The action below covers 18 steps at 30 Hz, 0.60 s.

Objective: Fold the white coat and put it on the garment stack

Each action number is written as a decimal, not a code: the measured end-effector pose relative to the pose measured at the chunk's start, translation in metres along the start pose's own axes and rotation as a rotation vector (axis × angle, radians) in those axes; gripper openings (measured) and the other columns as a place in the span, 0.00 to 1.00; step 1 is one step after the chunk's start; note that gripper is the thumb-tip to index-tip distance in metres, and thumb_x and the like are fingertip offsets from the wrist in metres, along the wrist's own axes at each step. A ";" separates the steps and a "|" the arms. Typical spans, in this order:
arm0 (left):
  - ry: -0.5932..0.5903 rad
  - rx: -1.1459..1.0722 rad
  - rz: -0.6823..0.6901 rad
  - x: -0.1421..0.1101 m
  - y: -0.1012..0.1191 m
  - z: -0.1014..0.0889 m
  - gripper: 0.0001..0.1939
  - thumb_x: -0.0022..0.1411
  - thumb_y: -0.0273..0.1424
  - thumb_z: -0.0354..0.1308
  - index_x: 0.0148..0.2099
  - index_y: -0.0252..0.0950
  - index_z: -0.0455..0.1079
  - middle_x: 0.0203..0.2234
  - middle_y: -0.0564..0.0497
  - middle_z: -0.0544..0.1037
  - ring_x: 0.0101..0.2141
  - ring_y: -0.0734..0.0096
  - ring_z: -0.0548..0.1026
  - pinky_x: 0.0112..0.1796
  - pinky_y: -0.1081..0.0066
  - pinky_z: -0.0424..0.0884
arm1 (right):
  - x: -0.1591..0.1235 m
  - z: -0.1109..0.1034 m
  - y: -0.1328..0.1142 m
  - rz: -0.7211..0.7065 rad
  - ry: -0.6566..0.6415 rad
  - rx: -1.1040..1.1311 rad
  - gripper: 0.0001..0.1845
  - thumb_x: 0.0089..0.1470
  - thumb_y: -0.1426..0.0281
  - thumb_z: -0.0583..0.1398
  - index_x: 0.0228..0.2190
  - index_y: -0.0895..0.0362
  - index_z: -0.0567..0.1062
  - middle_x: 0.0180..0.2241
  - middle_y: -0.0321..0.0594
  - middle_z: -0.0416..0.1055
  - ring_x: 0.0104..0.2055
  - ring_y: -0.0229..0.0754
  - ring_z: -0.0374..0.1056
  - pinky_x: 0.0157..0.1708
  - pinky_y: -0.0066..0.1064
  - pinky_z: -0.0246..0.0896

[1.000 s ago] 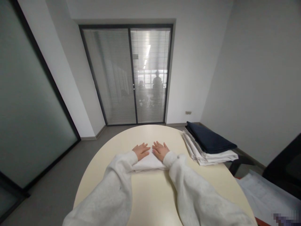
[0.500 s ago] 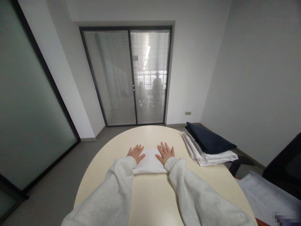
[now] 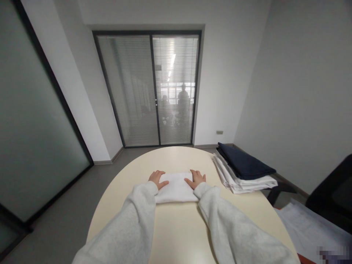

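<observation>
Just soft, square-folded white cloth (image 3: 176, 187)

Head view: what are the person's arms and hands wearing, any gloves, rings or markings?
Both arms are in loose, light grey sweatshirt sleeves with ribbed cuffs at the wrists. The left hand and right hand are bare, with no gloves. No ring, watch or marking can be made out at this size.

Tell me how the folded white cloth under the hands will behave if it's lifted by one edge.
The folded white cloth is thin, soft fabric, so it will probably droop and unfold. It looks light. On the smooth table it would likely slide easily when pushed.
</observation>
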<state>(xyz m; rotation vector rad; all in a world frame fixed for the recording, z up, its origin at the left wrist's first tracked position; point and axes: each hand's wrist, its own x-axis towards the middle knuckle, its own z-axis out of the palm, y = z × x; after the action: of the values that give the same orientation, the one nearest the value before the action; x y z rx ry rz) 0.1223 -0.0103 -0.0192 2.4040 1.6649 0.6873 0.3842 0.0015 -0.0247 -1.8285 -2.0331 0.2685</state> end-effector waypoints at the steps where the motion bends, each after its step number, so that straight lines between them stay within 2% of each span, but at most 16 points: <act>1: 0.036 -0.030 0.043 0.000 -0.001 -0.001 0.27 0.52 0.46 0.54 0.49 0.34 0.62 0.42 0.44 0.68 0.45 0.61 0.65 0.49 0.60 0.59 | 0.001 0.000 0.002 -0.026 0.040 0.063 0.38 0.45 0.52 0.55 0.54 0.59 0.58 0.51 0.53 0.57 0.54 0.53 0.53 0.55 0.53 0.34; 4: 0.137 -0.093 0.130 0.002 -0.002 -0.005 0.25 0.49 0.43 0.59 0.46 0.35 0.63 0.39 0.46 0.67 0.43 0.62 0.65 0.46 0.63 0.62 | 0.008 -0.001 0.006 -0.043 0.159 0.353 0.42 0.40 0.58 0.60 0.54 0.63 0.56 0.48 0.53 0.60 0.50 0.49 0.59 0.52 0.42 0.51; 6: 0.191 -0.107 0.150 0.003 -0.001 -0.011 0.21 0.50 0.41 0.59 0.44 0.37 0.64 0.38 0.48 0.67 0.42 0.62 0.65 0.46 0.63 0.62 | 0.011 -0.004 0.007 0.055 0.176 0.589 0.44 0.39 0.60 0.61 0.55 0.63 0.53 0.47 0.52 0.62 0.48 0.47 0.62 0.48 0.39 0.57; 8: 0.240 -0.110 0.133 0.004 0.001 -0.017 0.17 0.52 0.40 0.58 0.43 0.38 0.65 0.38 0.48 0.68 0.43 0.63 0.65 0.46 0.63 0.62 | 0.013 -0.010 0.008 0.162 0.059 0.827 0.41 0.40 0.59 0.60 0.53 0.62 0.55 0.46 0.52 0.64 0.45 0.47 0.64 0.45 0.38 0.61; 11: 0.315 -0.112 0.088 0.004 0.002 -0.021 0.15 0.53 0.38 0.57 0.43 0.39 0.66 0.38 0.49 0.68 0.43 0.63 0.65 0.47 0.63 0.61 | 0.010 -0.019 0.008 0.122 -0.302 1.108 0.35 0.38 0.55 0.62 0.45 0.63 0.65 0.43 0.52 0.68 0.43 0.50 0.67 0.42 0.39 0.63; 13: 0.349 -0.125 0.077 0.004 0.002 -0.021 0.15 0.53 0.39 0.57 0.42 0.39 0.66 0.37 0.49 0.68 0.43 0.63 0.65 0.47 0.63 0.62 | 0.006 -0.022 0.007 0.044 -0.442 1.154 0.33 0.32 0.55 0.65 0.40 0.62 0.69 0.42 0.51 0.70 0.42 0.51 0.68 0.42 0.41 0.63; 14: 0.357 -0.136 0.077 0.004 0.002 -0.019 0.15 0.52 0.39 0.57 0.42 0.39 0.67 0.37 0.49 0.68 0.43 0.63 0.65 0.47 0.63 0.62 | 0.004 -0.022 0.007 0.023 -0.452 1.139 0.33 0.30 0.56 0.66 0.38 0.62 0.70 0.41 0.50 0.71 0.42 0.51 0.68 0.42 0.41 0.63; 18: 0.378 -0.207 0.065 0.006 -0.006 -0.012 0.19 0.50 0.38 0.59 0.44 0.38 0.65 0.38 0.48 0.67 0.42 0.64 0.66 0.47 0.62 0.64 | 0.002 -0.015 0.004 0.004 -0.310 1.009 0.29 0.31 0.57 0.65 0.37 0.61 0.72 0.39 0.47 0.72 0.41 0.50 0.68 0.41 0.41 0.63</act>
<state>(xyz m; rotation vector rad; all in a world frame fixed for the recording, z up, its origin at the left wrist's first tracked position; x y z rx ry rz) 0.1138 -0.0044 -0.0093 2.2922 1.5453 1.3245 0.3939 0.0021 -0.0124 -1.1687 -1.5574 1.3539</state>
